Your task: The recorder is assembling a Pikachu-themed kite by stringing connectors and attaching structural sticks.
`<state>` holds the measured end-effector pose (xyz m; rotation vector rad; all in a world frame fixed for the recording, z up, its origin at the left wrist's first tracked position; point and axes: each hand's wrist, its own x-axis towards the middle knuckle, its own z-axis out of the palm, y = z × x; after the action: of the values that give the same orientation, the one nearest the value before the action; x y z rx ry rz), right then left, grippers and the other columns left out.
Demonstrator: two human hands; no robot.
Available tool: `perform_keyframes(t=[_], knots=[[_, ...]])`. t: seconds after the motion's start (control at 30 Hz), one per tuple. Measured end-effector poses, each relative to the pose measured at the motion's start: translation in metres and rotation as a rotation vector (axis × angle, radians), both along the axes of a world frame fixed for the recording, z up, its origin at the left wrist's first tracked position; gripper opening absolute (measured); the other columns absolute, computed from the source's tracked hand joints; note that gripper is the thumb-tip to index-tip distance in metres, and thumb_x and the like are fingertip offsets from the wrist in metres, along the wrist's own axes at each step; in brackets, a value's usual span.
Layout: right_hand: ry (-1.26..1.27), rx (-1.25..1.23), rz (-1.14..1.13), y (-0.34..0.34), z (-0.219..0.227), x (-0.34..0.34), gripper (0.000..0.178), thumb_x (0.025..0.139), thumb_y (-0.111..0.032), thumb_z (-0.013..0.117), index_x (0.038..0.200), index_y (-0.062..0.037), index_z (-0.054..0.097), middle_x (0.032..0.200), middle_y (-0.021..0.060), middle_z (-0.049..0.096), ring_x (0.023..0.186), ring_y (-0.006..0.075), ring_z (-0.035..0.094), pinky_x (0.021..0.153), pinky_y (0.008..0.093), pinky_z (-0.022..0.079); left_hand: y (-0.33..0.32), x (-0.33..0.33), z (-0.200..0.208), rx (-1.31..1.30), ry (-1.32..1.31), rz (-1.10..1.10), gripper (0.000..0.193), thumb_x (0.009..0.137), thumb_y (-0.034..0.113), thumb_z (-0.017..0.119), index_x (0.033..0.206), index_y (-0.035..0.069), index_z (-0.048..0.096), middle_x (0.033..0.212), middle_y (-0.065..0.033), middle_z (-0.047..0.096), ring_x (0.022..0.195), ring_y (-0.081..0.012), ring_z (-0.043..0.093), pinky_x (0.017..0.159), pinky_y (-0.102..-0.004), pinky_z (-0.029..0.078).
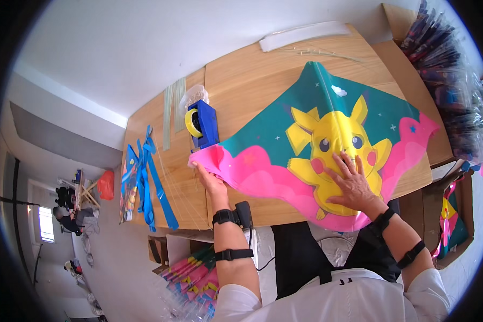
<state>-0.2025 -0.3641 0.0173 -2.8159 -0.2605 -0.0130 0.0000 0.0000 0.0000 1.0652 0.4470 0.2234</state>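
The left grip, a bare hand [213, 183] partly curled, has hold of the pink wing tip, though film hides some fingers and how tightly it pinches cannot be told; the right grip, a bare hand [354, 185], rests wide open, palm down, on the printed yellow figure; under both lies a large kite [276, 145] of thin, glossy teal, pink and yellow film, across the right part of the light-brown wooden desk [241, 102], overhanging its near and right edges; it should prove very light, floppy and slippery, its tip already creasing beside the blue plastic tape dispenser [208, 126]; it would likely crumple or tear if tugged at one point; best taken at the hem or wing tips, with a flat palm steadying the middle.
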Motion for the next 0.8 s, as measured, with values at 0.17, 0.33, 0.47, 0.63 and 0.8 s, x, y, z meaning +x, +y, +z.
perform_keyframes(t=[0.17,0.33,0.47,0.63,0.8], knots=[[-0.019,0.012,0.007,0.004,0.002,0.000,0.078,0.070,-0.056,0.068,0.135,-0.0202,0.044,0.149,0.0128,0.022,0.140,0.0312,0.012,0.111,0.0583,0.004,0.004,-0.004,-0.021,0.661,-0.083,-0.182,0.041,0.080,0.016,0.071,0.114,-0.004,0.058,0.099,-0.0079,0.066,0.084,-0.0179,0.063,0.077,-0.0305,0.051],[-0.005,0.008,-0.004,0.002,0.002,0.000,0.078,0.070,-0.057,0.068,0.135,-0.0206,0.044,0.149,0.0127,0.022,0.141,0.0309,0.012,0.110,0.0593,0.003,-0.009,0.002,-0.012,0.461,0.093,-0.027,0.036,0.081,0.007,0.067,0.115,-0.003,0.057,0.109,-0.0097,0.063,0.093,-0.0180,0.061,0.081,-0.0327,0.050],[0.004,0.005,-0.003,0.001,0.004,0.000,0.076,0.071,-0.056,0.067,0.134,-0.0201,0.045,0.149,0.0126,0.023,0.141,0.0309,0.012,0.110,0.0600,0.003,-0.016,-0.003,0.000,0.011,-0.064,-0.083,0.036,0.083,0.009,0.065,0.117,-0.002,0.055,0.111,-0.0104,0.061,0.097,-0.0215,0.060,0.082,-0.0362,0.051],[-0.023,0.004,0.001,0.000,0.002,-0.002,0.075,0.071,-0.056,0.067,0.133,-0.0191,0.045,0.148,0.0128,0.024,0.140,0.0310,0.013,0.110,0.0606,0.004,-0.051,-0.024,0.031,-0.004,-0.151,-0.146,0.034,0.086,0.008,0.061,0.119,-0.001,0.053,0.112,-0.0107,0.060,0.098,-0.0239,0.060,0.085,-0.0390,0.051],[-0.022,-0.015,0.003,-0.003,-0.001,-0.002,0.077,0.071,-0.057,0.066,0.134,-0.0189,0.044,0.148,0.0130,0.024,0.140,0.0305,0.014,0.110,0.0608,0.005,-0.099,-0.064,0.052,0.428,-0.340,-0.284,0.024,0.086,0.009,0.064,0.108,-0.001,0.061,0.105,-0.0088,0.063,0.092,-0.0185,0.061,0.084,-0.0341,0.049]])
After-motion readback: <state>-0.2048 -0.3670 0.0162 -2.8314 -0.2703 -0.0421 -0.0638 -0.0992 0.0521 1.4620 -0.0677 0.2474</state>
